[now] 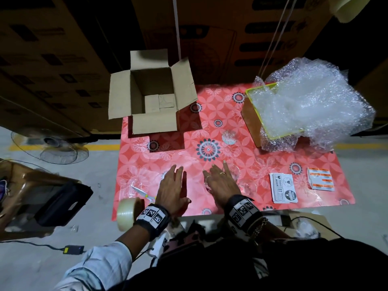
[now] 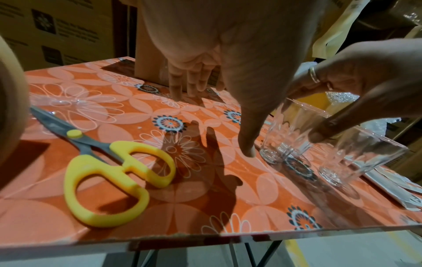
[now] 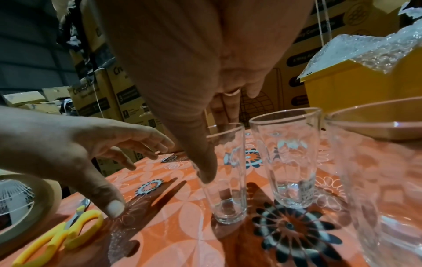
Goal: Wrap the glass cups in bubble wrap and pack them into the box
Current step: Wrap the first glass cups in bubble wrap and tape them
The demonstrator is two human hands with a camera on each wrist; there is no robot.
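Observation:
Several clear glass cups stand upright on the red floral tabletop (image 1: 168, 156). One cup (image 3: 230, 198) is just under my right hand (image 1: 216, 177), whose thumb hangs down beside it while the straight fingers reach over its rim; the hand does not grip it. Two more cups (image 3: 290, 171) (image 3: 376, 189) stand to its right, and another cup (image 1: 228, 137) stands farther back. My left hand (image 1: 180, 183) hovers open over the cloth, left of the cups, holding nothing. The open cardboard box (image 1: 151, 91) stands at the back left. Bubble wrap (image 1: 310, 106) spills out of a yellow bin (image 1: 255, 114) at the back right.
Yellow-handled scissors (image 2: 102, 162) and a roll of clear tape (image 1: 128, 213) lie by the front left corner. Fragile label sheets (image 1: 283, 187) and orange stickers (image 1: 320, 178) lie at the front right. Large cartons stack up behind the table; a fan (image 1: 54, 148) stands on the floor at left.

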